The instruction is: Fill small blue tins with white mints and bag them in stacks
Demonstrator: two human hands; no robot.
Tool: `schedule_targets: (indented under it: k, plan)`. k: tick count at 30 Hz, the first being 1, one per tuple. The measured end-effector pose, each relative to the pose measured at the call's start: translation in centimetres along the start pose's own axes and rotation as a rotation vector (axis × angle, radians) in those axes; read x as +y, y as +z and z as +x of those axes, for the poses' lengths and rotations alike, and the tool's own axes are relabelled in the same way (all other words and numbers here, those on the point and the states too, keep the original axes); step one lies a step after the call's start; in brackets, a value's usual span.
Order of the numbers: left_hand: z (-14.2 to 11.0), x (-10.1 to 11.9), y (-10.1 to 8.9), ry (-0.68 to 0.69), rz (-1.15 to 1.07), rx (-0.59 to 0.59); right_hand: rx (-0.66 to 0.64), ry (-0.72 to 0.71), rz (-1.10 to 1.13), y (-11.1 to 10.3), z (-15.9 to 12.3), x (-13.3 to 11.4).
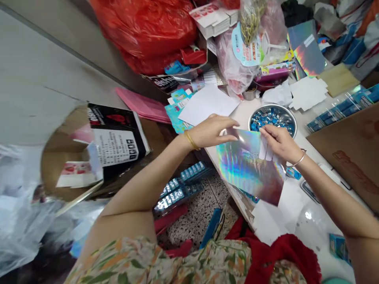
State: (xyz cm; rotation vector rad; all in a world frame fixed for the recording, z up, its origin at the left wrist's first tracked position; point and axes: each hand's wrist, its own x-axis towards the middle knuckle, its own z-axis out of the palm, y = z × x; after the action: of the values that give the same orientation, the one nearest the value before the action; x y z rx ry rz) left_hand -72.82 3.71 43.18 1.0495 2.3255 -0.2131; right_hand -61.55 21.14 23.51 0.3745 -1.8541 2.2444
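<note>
A shiny holographic sheet [248, 167] hangs tilted in front of me over the table edge. My right hand [278, 142] pinches its upper right edge between thumb and fingers. White label strips [265, 150] lie on the sheet just under that hand. My left hand [214, 132] is at the sheet's upper left corner, thumb and fingers apart, without a visible grip. Right behind the sheet stands a metal bowl [293, 123] of small blue and silver pieces.
White paper [210, 104] lies on the table [241, 114] behind my left hand. A brown carton [349, 146] stands at the right, with blue packs [340, 112] behind it. At the left is an open box [118, 146]. Several blue packs [177, 189] sit below the table. A red bag [148, 31] fills the back.
</note>
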Motion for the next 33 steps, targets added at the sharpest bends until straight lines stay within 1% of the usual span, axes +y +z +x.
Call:
schedule_targets:
  k: [2, 3, 6, 9, 13, 17, 21, 25, 27, 29, 30, 31, 33]
  plan:
    - [1.1, 1.6, 2.6, 0.092, 0.092, 0.154, 0.007, 0.045, 0.025, -0.4, -0.7, 0.0]
    - [1.6, 2.5, 3.8, 0.135, 0.118, 0.211, 0.009, 0.063, 0.038, -0.6, -1.0, 0.0]
    - [2.8, 4.6, 6.9, 0.213, 0.160, 0.316, 0.030, 0.102, 0.068, -1.2, -1.7, 0.1]
    - [3.6, 5.9, 9.0, 0.215, 0.168, 0.404, 0.060, 0.135, 0.076, -1.8, -2.3, 0.3]
    - [3.9, 6.9, 10.8, 0.189, 0.140, 0.490, 0.082, 0.180, 0.088, -2.3, -3.1, 0.8]
    - [3.6, 7.6, 11.7, 0.151, 0.169, 0.509, 0.071, 0.212, 0.124, -2.5, -3.5, 1.2]
    - [3.5, 7.7, 12.4, 0.142, 0.195, 0.520, 0.090, 0.242, 0.135, -2.7, -3.6, 1.4]
    - [3.6, 7.1, 13.4, 0.197, 0.142, 0.583, 0.107, 0.264, 0.120, -2.8, -3.6, 1.7]
    - [3.2, 7.0, 13.6, 0.288, 0.102, 0.639, 0.115, 0.271, 0.084, -2.9, -3.7, 2.2]
    - [2.3, 7.2, 13.3, 0.409, 0.041, 0.652, 0.132, 0.284, 0.032, -3.1, -3.8, 2.9]
    - [1.6, 7.4, 12.9, 0.458, -0.018, 0.625, 0.143, 0.292, 0.005, -3.2, -4.0, 3.4]
    - [0.8, 7.6, 12.3, 0.482, -0.104, 0.580, 0.155, 0.299, -0.018, -3.5, -4.1, 3.8]
    - [-0.5, 7.6, 11.0, 0.447, -0.355, 0.510, 0.163, 0.307, -0.043, -4.0, -4.4, 4.2]
